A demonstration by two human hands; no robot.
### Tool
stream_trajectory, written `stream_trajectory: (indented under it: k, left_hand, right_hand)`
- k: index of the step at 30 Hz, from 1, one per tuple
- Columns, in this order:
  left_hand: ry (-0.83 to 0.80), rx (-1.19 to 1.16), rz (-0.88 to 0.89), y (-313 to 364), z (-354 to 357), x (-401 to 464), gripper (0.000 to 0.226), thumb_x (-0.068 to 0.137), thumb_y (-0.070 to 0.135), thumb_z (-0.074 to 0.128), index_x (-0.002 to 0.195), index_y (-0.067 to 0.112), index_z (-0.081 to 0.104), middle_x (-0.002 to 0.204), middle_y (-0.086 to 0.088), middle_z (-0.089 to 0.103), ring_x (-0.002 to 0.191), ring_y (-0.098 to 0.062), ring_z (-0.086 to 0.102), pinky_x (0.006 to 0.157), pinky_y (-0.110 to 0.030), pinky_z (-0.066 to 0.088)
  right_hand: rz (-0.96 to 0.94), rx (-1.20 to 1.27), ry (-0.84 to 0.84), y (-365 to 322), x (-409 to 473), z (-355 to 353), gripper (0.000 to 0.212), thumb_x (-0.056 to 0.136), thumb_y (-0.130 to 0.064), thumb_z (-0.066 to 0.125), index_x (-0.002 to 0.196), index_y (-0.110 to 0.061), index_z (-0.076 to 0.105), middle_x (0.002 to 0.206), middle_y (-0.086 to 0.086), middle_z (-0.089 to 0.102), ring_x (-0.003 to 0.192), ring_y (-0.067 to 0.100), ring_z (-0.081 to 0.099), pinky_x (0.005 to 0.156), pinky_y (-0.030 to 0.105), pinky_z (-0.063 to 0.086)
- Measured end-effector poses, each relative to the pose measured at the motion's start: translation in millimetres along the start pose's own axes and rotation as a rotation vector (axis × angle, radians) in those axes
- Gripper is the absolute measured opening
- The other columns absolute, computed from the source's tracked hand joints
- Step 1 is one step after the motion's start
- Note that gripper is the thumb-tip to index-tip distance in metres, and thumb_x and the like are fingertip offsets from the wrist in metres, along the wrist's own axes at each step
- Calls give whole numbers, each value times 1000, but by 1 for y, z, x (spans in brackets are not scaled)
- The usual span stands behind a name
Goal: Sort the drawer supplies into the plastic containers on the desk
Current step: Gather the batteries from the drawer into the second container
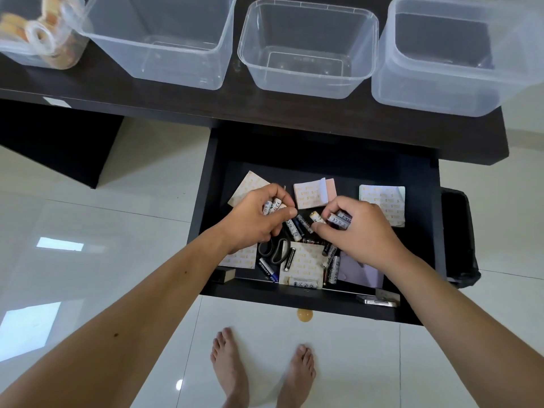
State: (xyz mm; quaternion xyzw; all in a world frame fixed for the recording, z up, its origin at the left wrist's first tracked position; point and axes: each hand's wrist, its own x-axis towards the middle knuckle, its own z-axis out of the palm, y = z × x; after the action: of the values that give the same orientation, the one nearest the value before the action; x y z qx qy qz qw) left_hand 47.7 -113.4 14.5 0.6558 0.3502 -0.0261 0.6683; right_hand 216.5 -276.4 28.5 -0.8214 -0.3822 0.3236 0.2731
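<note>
The open black drawer [206,231] holds loose batteries [303,282], sticky-note pads [382,201] and black-handled scissors [273,250]. My left hand [253,219] is closed around a few white batteries over the drawer's left middle. My right hand [362,228] grips several batteries just right of centre. Both hands hover above the pile, a short gap apart. On the dark desk [117,92] above stand three clear plastic containers [306,48] with nothing inside, and a fourth at far left [38,33] holding tape rolls.
A black bin [459,240] stands right of the drawer. A small metal object [379,301] lies on the drawer's front edge. My bare feet [259,375] are on the glossy white tile floor below the drawer.
</note>
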Motion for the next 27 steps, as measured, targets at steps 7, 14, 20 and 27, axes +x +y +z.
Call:
stream_trajectory:
  k: [7, 14, 20, 27]
  left_hand:
    - [72, 277, 110, -6, -1, -1, 15, 91, 33, 83, 93, 29, 69, 95, 8, 69, 71, -8, 63, 63, -19, 51]
    - [83, 598, 150, -11, -1, 3, 35, 86, 41, 86, 118, 38, 71, 105, 7, 70, 86, -16, 72, 80, -32, 61]
    - [90, 733, 111, -7, 4, 5, 36, 89, 47, 80, 122, 36, 71, 110, 2, 70, 84, -16, 70, 79, -33, 59]
    - [88, 833, 107, -3, 7, 6, 34, 96, 48, 72, 122, 26, 67, 110, -2, 65, 98, -22, 65, 76, -30, 48]
  right_hand:
    - [-40, 369, -158, -1, -4, -11, 37, 103, -19, 66, 129, -46, 66, 101, 0, 74, 70, 11, 70, 68, 27, 53]
    - [24, 197, -81, -3, 4, -1, 25, 81, -32, 91, 81, -20, 69, 69, -9, 69, 58, 1, 62, 58, 14, 46]
    - [14, -98, -66, -7, 17, 12, 17, 83, -38, 88, 96, -30, 81, 95, -7, 75, 91, 13, 63, 71, 19, 48]
    - [24, -205, -50, -3, 18, 16, 11, 90, -39, 82, 92, -29, 84, 94, 0, 77, 87, 15, 67, 68, 26, 50]
